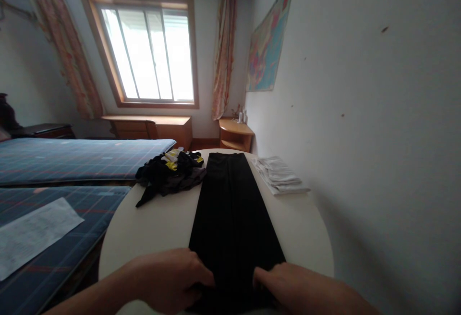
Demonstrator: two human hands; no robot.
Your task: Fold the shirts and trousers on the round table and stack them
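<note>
A pair of black trousers (pixel 232 204) lies flat and lengthwise down the middle of a round, pale table (pixel 154 228), with a line running along its centre. At the near end, my left hand (pixel 176 276) is closed on the left edge of the cloth, fingers curled under. My right hand (pixel 288 281) pinches the opposite edge, thumb towards the middle. The nearest part of the trousers runs down between both hands to the bottom of the view.
Left of the trousers is a crumpled heap of black, grey and yellow clothing (pixel 173 171). Folded white cloths (pixel 279 175) lie on the right, near the wall (pixel 378 151). Plaid mattresses (pixel 82 159) stand left of the table, one bearing a paper sheet (pixel 39 233). Desk (pixel 173 120) behind.
</note>
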